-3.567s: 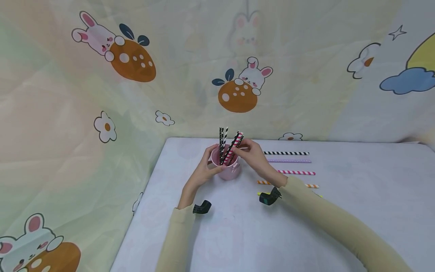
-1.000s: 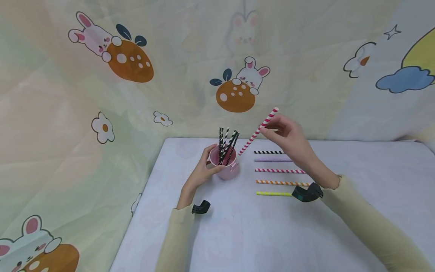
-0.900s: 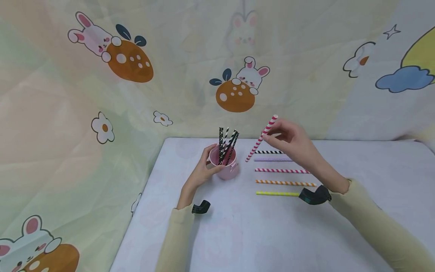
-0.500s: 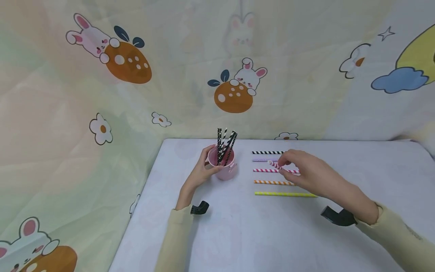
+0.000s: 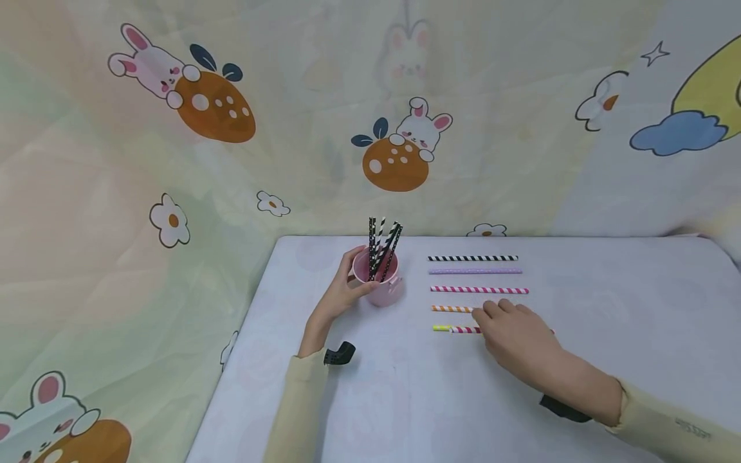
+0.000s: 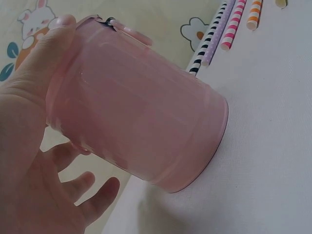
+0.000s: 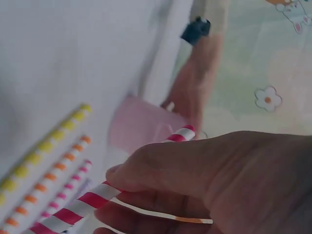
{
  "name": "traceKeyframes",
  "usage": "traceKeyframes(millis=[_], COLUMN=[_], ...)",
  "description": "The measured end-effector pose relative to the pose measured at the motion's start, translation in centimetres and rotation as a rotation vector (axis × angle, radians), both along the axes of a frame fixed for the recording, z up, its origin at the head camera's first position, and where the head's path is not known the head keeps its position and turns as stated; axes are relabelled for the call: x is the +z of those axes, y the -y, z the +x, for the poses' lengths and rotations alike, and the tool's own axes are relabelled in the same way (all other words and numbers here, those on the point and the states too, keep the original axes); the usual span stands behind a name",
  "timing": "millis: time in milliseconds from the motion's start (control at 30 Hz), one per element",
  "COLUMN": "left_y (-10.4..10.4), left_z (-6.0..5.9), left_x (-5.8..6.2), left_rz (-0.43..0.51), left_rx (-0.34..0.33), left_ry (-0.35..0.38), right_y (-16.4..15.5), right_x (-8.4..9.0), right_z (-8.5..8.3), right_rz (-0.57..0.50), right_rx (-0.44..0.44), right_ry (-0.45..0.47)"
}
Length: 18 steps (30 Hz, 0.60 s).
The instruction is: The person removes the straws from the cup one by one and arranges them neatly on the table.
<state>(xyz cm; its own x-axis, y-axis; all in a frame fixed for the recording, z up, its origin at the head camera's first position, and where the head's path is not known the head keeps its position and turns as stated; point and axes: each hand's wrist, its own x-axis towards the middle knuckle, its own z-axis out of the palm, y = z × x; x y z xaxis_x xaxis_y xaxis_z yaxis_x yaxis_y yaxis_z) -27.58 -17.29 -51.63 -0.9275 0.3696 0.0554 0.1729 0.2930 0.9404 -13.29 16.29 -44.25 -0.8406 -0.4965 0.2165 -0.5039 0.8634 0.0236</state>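
Note:
My left hand [image 5: 340,294] grips a pink cup [image 5: 386,296] around its rim, with the thumb in front; the left wrist view shows the cup [image 6: 141,107] close up. Several black-and-white paper straws [image 5: 384,247] lean inside it. Over to the right, my right hand [image 5: 523,341] pinches a red-and-white striped straw [image 5: 465,330] between thumb and fingers. In the right wrist view this straw [image 7: 80,204] slants past the thumb. Seen from the head, the held straw overlaps the yellow straw [image 5: 440,328], most of which is hidden by straw and hand.
Above the yellow straw lie other straws in parallel: orange-striped [image 5: 451,308], pink-striped [image 5: 479,290], purple [image 5: 475,271] and black-striped [image 5: 473,258]. The white tabletop [image 5: 393,399] ends at a patterned cloth backdrop [image 5: 324,128].
The right hand has taken the red-and-white straw out of the cup, carried it right, then lowered it toward the front of the row. The left hand stays on the cup.

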Motion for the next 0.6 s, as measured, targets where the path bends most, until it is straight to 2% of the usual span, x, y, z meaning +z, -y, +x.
traceKeyframes(millis=[233,367,500,533,600], left_y=[0.0,-0.1,0.0,0.1,0.1], left_z=[0.0,0.2,0.2,0.0,0.0], left_x=[-0.2,0.3,0.3,-0.2,-0.2], left_rz=[0.017,0.021,0.023,0.022,0.025], left_rx=[-0.002,-0.003,-0.002,-0.002,-0.004], left_ry=[-0.013,-0.013,-0.008,-0.016,-0.018], right_y=[1.5,2.1,2.6,2.6,2.7], right_x=[-3.5,-4.5,-5.3,-5.6,-6.0], right_z=[0.8,0.7,0.6,0.6,0.5], right_rz=[0.099,0.120,0.122,0.116,0.111], right_rx=[-0.001,-0.004,-0.012,-0.012,-0.011], right_ry=[0.071,0.103,0.127,0.121,0.103])
